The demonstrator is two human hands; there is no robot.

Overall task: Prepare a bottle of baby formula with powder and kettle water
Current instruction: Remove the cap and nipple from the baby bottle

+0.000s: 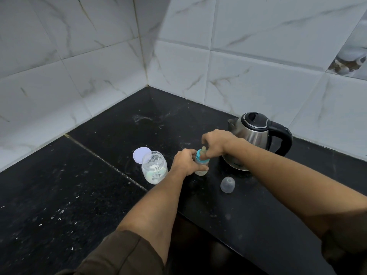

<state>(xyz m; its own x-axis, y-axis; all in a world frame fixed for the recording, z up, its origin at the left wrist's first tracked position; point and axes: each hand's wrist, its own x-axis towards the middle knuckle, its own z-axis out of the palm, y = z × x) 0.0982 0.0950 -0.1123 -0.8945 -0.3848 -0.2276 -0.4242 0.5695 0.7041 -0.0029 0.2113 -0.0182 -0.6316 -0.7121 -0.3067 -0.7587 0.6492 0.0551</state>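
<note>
Black counter (123, 124), bottle (201, 163) near front edge.

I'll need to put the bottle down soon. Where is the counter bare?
Bare: the wide counter left of the powder jar, and the back corner behind it. Crowded: between jar, bottle, clear cap and kettle.

My left hand (183, 162) is gripping the small clear baby bottle (201, 165). My right hand (215, 140) is pinching its teal-ringed teat (203, 152).

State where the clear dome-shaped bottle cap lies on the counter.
The clear cap lies on the black counter, just in front of the kettle and right of the baby bottle.
</note>
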